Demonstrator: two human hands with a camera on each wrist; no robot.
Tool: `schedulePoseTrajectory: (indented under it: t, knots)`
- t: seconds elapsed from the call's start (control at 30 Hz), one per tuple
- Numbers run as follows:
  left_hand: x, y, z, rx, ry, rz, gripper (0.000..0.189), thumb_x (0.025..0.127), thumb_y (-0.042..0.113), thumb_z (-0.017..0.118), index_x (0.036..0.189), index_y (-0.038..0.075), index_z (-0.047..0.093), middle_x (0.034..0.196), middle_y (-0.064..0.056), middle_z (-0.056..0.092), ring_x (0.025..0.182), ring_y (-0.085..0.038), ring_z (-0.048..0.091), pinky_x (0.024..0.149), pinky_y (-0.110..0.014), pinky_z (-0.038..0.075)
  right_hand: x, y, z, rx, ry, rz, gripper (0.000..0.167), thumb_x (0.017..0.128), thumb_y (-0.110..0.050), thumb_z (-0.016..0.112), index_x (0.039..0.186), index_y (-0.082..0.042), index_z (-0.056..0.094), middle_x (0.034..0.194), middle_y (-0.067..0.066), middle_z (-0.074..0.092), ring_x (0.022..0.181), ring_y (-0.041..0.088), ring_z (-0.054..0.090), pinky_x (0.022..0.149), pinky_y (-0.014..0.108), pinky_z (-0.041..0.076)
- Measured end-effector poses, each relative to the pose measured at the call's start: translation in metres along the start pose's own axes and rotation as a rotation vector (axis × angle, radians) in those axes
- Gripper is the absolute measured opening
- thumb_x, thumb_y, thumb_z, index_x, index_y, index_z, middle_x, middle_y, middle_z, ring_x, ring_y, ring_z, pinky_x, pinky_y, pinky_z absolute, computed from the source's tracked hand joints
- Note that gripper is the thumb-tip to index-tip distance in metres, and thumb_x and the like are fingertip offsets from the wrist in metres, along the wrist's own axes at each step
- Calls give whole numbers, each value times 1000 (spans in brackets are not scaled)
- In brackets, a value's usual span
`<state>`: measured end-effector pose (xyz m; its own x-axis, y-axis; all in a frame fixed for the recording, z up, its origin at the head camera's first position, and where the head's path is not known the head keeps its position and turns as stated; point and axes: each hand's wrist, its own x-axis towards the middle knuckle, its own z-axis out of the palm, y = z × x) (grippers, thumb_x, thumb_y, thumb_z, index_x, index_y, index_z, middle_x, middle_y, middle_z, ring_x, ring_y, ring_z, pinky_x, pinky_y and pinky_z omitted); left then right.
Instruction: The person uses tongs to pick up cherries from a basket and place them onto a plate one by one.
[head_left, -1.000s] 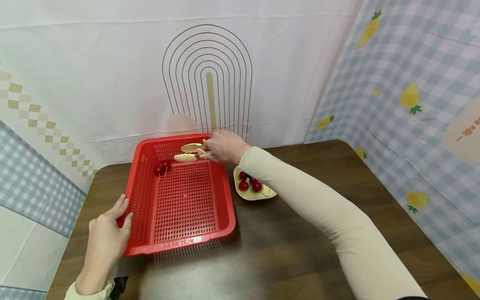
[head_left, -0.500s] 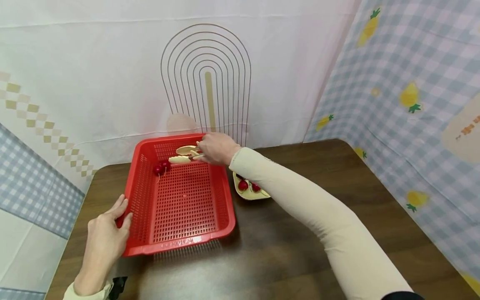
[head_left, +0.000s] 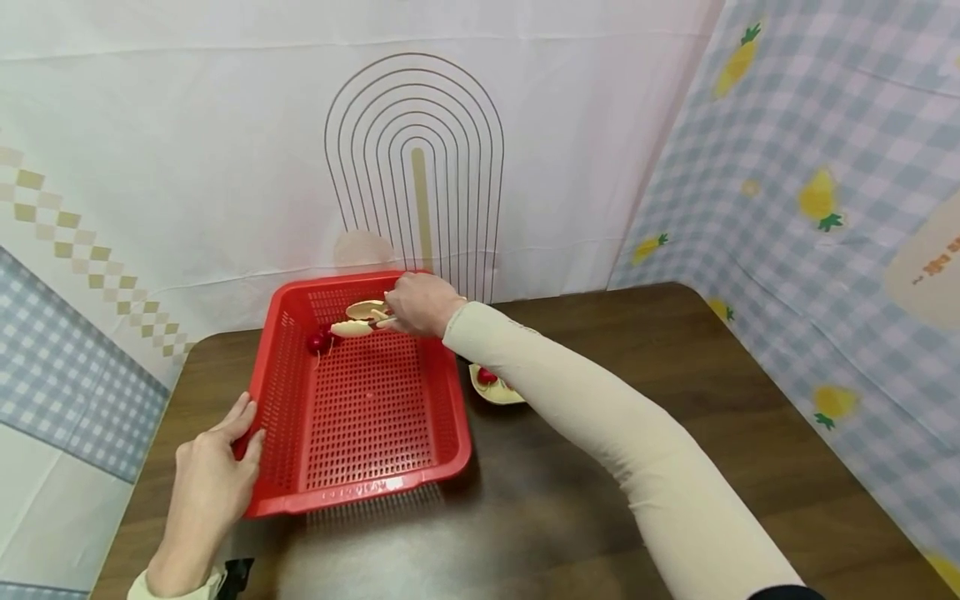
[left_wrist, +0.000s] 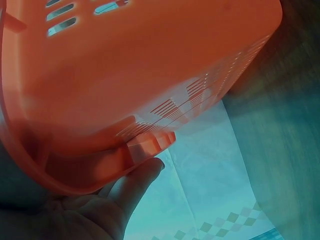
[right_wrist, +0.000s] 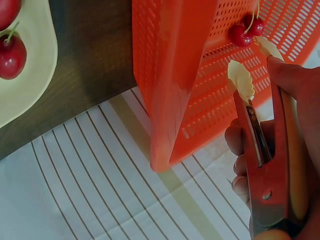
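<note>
My left hand (head_left: pixel 213 471) grips the left rim of a red plastic basket (head_left: pixel 367 485) with perforated walls. In the left wrist view, its fingers lie at the rim of the basket (left_wrist: pixel 165 60). My right hand (head_left: pixel 423 304) reaches over the basket's far right corner, holding tongs (head_left: pixel 351 328) with cream scalloped tips. Seen from the right wrist, the tongs (right_wrist: pixel 267 195) have their tips spread, with nothing between them. Two red cherries (right_wrist: pixel 241 36) with stems sit together in the basket's far left part, close to the tips; the tongs partly cover one in the head view.
A small cream plate (head_left: pixel 498 398) with cherries (right_wrist: pixel 11 57) stands right of the basket, partly hidden under the right sleeve (head_left: pixel 570 396). Everything is on a dark wooden table (head_left: pixel 540 517). A white patterned cloth (head_left: pixel 225 167) hangs behind, and a checked one (head_left: pixel 810 167) on the right.
My right hand has moved left and slightly down with the tongs, bringing their tips nearer the two cherries. The right sleeve now covers more of the plate. My left hand stays at the rim.
</note>
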<state>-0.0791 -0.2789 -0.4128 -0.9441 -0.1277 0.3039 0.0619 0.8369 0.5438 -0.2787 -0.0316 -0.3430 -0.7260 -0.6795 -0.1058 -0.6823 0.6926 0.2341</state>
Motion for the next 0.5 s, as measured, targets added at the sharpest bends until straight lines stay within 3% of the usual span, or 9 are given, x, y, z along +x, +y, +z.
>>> schedulePoseTrajectory:
  t: [0.23, 0.5]
  knots:
    - [0, 2, 1, -5, 6, -4, 44, 91, 0, 69, 133, -10, 61, 140, -23, 59, 119, -53, 59, 90, -67, 51, 4, -3, 3, 2, -1, -5, 35, 101, -48, 59, 103, -15, 71, 103, 3, 73, 96, 19, 70, 84, 37, 62]
    - [-1, 0, 0, -2, -2, -1, 44, 91, 0, 69, 133, -11, 61, 141, -23, 58, 119, -53, 59, 89, -67, 51, 11, -10, 6, 7, -16, 13, 33, 101, -49, 58, 95, -18, 68, 94, 0, 72, 88, 15, 69, 79, 35, 62]
